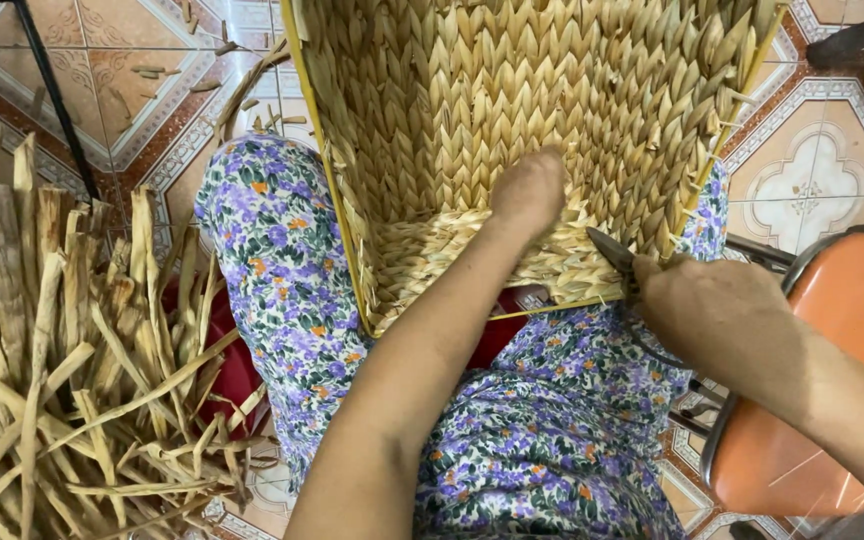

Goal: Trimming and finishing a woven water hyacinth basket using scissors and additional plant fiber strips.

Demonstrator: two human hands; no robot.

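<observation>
Across the upper centre of the frame, a pale woven straw basket with a yellow wire rim (512, 110) rests on the lap. Inside it, the left hand (529, 188) presses down, fingers curled together. At right centre, the right hand (717, 310) clamps dark metal scissors (614, 252) at the rim.

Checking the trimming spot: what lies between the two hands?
Head view: only woven straw basket wall lies between left hand and right hand, crossed by the scissors' blade.

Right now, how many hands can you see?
2. The left hand presses inside the woven basket on the lap. The right hand holds scissors at the basket's lower right edge. No other hands show.
</observation>
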